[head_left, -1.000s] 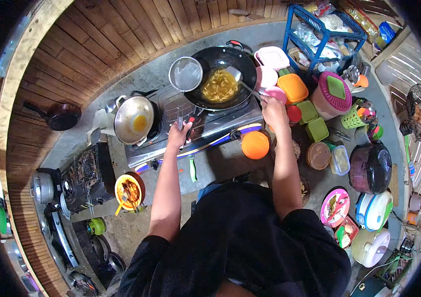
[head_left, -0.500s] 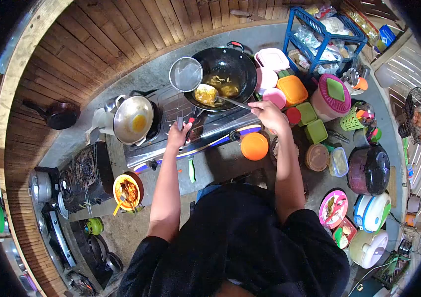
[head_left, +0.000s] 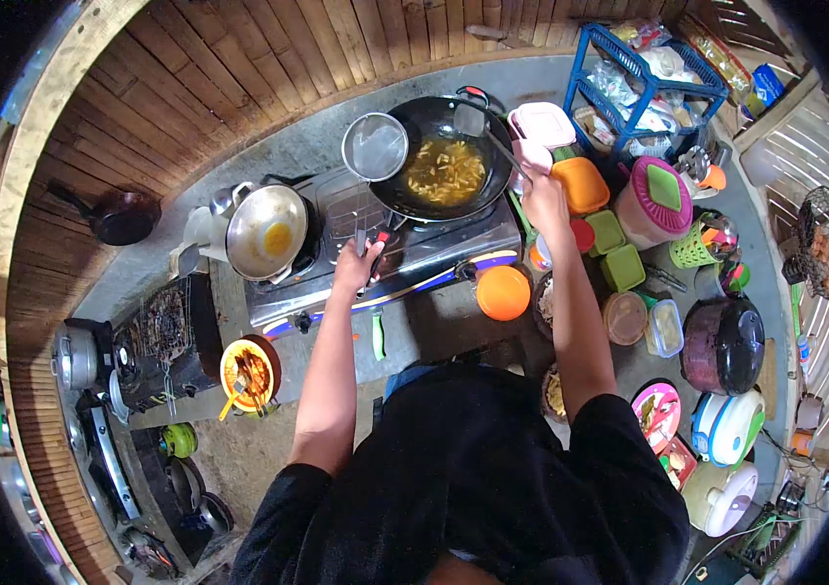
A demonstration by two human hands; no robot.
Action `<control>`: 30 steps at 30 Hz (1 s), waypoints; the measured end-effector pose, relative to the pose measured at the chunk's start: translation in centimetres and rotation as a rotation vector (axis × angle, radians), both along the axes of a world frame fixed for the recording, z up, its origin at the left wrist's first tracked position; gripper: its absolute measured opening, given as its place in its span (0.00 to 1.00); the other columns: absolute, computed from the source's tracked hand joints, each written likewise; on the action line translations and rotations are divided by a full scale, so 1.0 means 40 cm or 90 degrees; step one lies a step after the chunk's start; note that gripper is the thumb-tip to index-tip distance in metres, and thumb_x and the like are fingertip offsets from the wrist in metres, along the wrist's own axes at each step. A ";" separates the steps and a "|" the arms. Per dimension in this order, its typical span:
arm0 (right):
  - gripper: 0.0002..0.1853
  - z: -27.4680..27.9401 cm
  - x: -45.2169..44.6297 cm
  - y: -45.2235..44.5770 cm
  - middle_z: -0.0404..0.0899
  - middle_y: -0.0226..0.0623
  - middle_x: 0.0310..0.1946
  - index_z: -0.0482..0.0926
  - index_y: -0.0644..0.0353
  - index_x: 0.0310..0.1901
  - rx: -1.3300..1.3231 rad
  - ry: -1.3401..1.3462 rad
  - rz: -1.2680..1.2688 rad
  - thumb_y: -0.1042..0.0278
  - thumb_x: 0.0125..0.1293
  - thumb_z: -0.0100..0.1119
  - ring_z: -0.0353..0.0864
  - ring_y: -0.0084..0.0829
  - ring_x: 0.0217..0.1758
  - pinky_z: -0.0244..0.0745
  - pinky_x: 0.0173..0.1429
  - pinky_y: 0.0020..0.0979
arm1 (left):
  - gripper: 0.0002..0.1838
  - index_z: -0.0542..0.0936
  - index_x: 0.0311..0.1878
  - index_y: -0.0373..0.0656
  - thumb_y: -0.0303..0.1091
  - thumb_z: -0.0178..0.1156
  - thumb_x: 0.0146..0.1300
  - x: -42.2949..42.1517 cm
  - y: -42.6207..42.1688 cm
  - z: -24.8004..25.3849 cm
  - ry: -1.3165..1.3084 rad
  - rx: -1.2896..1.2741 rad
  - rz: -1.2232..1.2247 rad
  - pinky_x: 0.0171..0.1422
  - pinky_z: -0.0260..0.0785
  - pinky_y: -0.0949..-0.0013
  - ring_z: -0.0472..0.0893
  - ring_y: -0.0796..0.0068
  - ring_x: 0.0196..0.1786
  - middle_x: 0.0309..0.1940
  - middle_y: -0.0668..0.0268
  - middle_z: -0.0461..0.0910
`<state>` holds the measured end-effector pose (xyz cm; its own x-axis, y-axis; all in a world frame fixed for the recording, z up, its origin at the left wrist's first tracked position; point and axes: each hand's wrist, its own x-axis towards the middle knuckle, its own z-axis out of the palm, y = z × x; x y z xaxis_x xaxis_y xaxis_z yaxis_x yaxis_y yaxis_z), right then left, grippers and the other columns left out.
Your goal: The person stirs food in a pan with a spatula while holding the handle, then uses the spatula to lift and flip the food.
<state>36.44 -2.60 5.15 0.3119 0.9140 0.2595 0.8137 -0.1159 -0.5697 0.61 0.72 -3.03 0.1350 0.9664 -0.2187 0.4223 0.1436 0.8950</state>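
Observation:
My left hand is closed round the handle of a round mesh strainer, whose bowl is over the left rim of the black wok. The wok's red-tipped handle lies beside that hand. My right hand grips a long metal spatula, with its blade over the upper right inside of the wok. Pale pieces of food lie in yellowish liquid at the wok's bottom. A lighter metal pan with yellow liquid is on the left burner of the stove.
Plastic containers, among them an orange one, stand right of the wok. An orange lid lies before the stove. A bowl of red sauce is at the left, a blue rack at the back right.
The spatula has moved from the wok's lower left up to its upper right, and its blade is out of the liquid. My left hand still holds the strainer in nearly the same place.

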 end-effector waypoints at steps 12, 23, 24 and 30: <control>0.15 -0.059 0.012 0.006 0.81 0.50 0.44 0.80 0.61 0.50 -0.200 0.181 0.230 0.67 0.64 0.57 0.83 0.44 0.46 0.74 0.52 0.37 | 0.15 0.69 0.34 0.41 0.40 0.64 0.63 0.009 -0.011 0.035 0.003 -0.032 0.001 0.21 0.69 0.71 0.78 0.76 0.20 0.24 0.61 0.81; 0.14 -0.016 0.080 -0.051 0.79 0.29 0.26 0.80 0.64 0.50 -0.154 0.333 0.336 0.71 0.64 0.57 0.74 0.22 0.27 0.70 0.35 0.27 | 0.16 0.71 0.34 0.41 0.43 0.65 0.62 0.013 -0.012 0.043 0.021 -0.034 0.015 0.20 0.69 0.70 0.77 0.76 0.18 0.23 0.63 0.82; 0.14 -0.017 0.093 -0.049 0.79 0.29 0.26 0.80 0.64 0.50 -0.155 0.332 0.338 0.71 0.64 0.57 0.74 0.22 0.27 0.70 0.35 0.27 | 0.16 0.71 0.34 0.41 0.43 0.65 0.62 0.009 -0.009 0.032 0.020 -0.035 0.017 0.20 0.69 0.70 0.77 0.76 0.18 0.23 0.63 0.82; 0.15 0.022 0.113 -0.030 0.81 0.52 0.42 0.81 0.61 0.49 -0.012 0.056 0.219 0.69 0.61 0.57 0.84 0.42 0.44 0.76 0.49 0.38 | 0.18 0.70 0.38 0.39 0.43 0.64 0.62 0.007 -0.008 0.030 -0.014 -0.013 -0.009 0.15 0.65 0.71 0.75 0.76 0.13 0.23 0.63 0.81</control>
